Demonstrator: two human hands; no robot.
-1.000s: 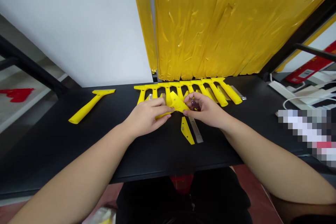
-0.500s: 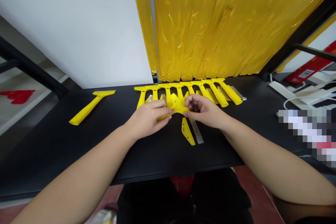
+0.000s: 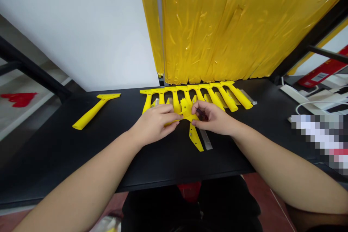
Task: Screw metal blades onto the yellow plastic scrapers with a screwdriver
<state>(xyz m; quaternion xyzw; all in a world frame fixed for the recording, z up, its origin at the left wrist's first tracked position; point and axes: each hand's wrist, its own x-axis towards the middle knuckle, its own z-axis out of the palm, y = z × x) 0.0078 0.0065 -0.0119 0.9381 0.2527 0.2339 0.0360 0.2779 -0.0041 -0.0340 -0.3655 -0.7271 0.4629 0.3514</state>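
Above the black table, my left hand (image 3: 159,123) is closed around the handle of a yellow scraper (image 3: 186,108), whose wide head points toward my right hand. The thumb and index finger of my right hand (image 3: 213,117) pinch the far edge of that head. Inside the right palm lies a small dark reddish object (image 3: 202,114); its kind is hard to make out. Just below the hands, a loose yellow cover plate (image 3: 195,138) with small holes lies beside a grey metal blade (image 3: 206,140). The fingers partly hide the scraper's head.
Behind my hands several yellow scraper handles (image 3: 231,98) form a row, with plates and blades among them. A single yellow scraper (image 3: 94,112) lies at the left. White cables and boxes (image 3: 320,98) crowd the right end. White and yellow panels rise behind the black table (image 3: 152,168).
The held scraper's head has turned slightly between my fingers, and the right fingers have shifted a little along it. The view has moved slightly; the things on the table lie as before.
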